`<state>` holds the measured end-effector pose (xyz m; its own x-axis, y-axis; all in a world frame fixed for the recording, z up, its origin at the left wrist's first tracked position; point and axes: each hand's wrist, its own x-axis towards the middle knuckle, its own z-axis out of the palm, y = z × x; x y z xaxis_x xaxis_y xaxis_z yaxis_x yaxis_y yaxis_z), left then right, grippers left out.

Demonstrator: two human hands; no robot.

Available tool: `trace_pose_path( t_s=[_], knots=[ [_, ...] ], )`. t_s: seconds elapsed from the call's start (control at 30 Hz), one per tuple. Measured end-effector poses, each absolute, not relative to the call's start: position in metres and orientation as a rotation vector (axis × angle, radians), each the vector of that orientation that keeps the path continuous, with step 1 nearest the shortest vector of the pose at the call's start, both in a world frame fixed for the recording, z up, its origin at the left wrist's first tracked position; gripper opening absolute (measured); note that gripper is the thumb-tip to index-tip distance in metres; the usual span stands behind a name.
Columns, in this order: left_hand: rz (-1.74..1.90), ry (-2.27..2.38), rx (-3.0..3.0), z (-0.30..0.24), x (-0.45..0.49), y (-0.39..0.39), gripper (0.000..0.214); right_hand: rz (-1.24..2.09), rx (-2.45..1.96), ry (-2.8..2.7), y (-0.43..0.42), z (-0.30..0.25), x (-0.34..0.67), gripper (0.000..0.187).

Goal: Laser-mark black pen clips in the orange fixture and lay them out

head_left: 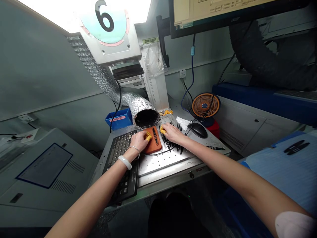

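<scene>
As an orange pad [154, 142] is touched by the left hand [137, 140] and right hand [170, 133] | counter [158, 165] beneath | grip: clenched or released cannot be told

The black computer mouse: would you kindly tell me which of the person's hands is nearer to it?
Right: the right hand lies just left of the black computer mouse, apart from it; the left hand lies farther left, beyond an orange pad.

The right hand [172, 134] has room over the perforated steel plate [158, 163]; the keyboard [120, 148] blocks leftward.
</scene>
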<state>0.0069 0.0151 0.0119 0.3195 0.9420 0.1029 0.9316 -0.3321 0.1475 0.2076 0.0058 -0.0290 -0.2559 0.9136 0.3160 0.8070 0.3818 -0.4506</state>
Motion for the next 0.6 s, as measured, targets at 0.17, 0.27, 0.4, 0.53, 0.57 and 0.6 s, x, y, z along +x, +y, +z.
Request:
trace_pose_path(
  t_s=[0.17,0.27,0.4,0.53,0.57,0.6],
  knots=[
    [0.263,1.774,2.517,0.011,0.006,0.016,0.020,0.278,-1.473,-2.127,0.006,-0.028,0.207,0.013],
    [0.265,1.771,2.535,0.011,0.007,0.017,0.021,0.292,-1.470,-2.128,0.004,-0.027,0.207,0.013],
    [0.269,1.764,2.568,0.009,0.011,0.021,0.021,0.296,-1.466,-2.125,0.003,-0.024,0.207,0.013],
    [0.245,1.746,2.615,0.006,0.020,0.025,0.021,0.281,-1.483,-2.132,0.004,-0.023,0.206,0.012],
    [0.231,1.740,2.633,0.006,0.023,0.026,0.020,0.278,-1.482,-2.133,0.004,-0.023,0.207,0.012],
    [0.215,1.733,2.653,0.006,0.026,0.027,0.019,0.277,-1.479,-2.135,0.004,-0.023,0.207,0.013]
  ],
)
